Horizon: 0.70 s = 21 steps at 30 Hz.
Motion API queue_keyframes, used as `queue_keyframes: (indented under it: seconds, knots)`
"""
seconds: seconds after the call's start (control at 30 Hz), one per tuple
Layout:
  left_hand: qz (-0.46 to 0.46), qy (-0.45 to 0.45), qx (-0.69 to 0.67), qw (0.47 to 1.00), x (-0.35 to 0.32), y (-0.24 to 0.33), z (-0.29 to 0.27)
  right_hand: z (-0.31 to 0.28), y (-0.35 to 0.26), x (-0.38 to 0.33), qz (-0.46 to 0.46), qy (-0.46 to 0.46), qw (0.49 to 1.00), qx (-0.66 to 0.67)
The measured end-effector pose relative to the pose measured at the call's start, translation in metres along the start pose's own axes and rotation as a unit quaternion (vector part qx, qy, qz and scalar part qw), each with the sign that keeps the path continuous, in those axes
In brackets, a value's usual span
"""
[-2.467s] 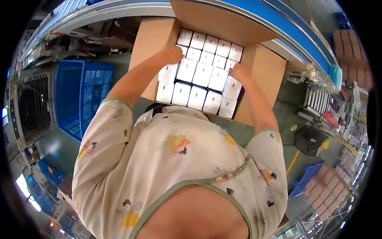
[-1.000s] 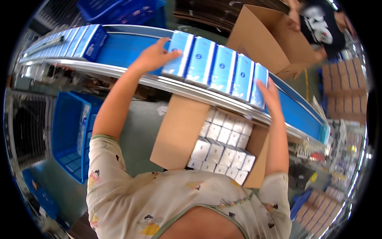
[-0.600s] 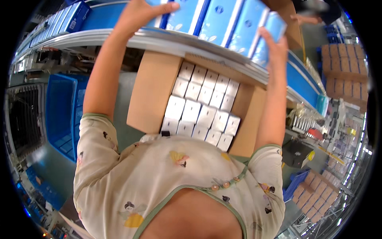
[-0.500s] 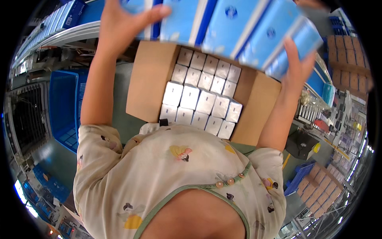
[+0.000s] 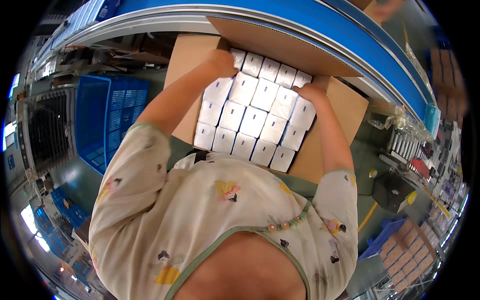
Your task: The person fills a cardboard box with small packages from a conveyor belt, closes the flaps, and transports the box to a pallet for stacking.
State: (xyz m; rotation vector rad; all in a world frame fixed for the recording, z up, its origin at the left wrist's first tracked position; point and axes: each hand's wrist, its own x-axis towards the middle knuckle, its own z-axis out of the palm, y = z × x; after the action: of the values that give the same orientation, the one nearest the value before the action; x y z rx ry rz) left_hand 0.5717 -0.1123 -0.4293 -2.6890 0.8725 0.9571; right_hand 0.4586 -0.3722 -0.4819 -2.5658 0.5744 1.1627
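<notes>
An open brown carton (image 5: 340,115) stands in front of me, packed with rows of upright boxes whose white ends face up (image 5: 252,122). My left hand (image 5: 222,61) presses on the left end of the back row of boxes (image 5: 270,69), by the carton's left flap. At the right end of that row my right hand (image 5: 311,93) presses inward. The row sits down in the carton, clamped between both hands. My forearms reach over my patterned shirt.
A blue conveyor belt (image 5: 320,20) curves along behind the carton. A blue plastic crate (image 5: 100,120) stands to my left beside a dark metal rack (image 5: 47,130). Roller track (image 5: 407,150), a black device (image 5: 392,192) and stacked brown boxes (image 5: 407,247) are at the right.
I lifted a row of blue boxes off the belt, brought it down toward me, and now it stands in the carton as the back row, white ends up, between my hands.
</notes>
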Motion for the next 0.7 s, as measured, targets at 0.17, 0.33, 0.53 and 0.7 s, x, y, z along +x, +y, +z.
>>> queue_keyframes:
  seconds: [0.17,0.33,0.53,0.7]
  knots:
    - [0.065,-0.001,-0.196,0.978,0.025,-0.002,0.019,-0.007,-0.009,0.023,-0.057,0.081,0.992,-0.074]
    - [0.047,-0.068,-0.231,0.969,0.03,-0.012,0.028,-0.004,-0.035,0.022,-0.172,-0.083,0.962,0.195]
    - [0.211,0.138,-0.315,0.915,-0.031,-0.072,0.001,0.034,-0.033,0.026,-0.214,0.024,0.973,0.083]
    - [-0.002,0.38,-0.425,0.822,-0.125,-0.207,-0.104,0.022,-0.051,-0.01,-0.157,0.06,0.984,0.065]
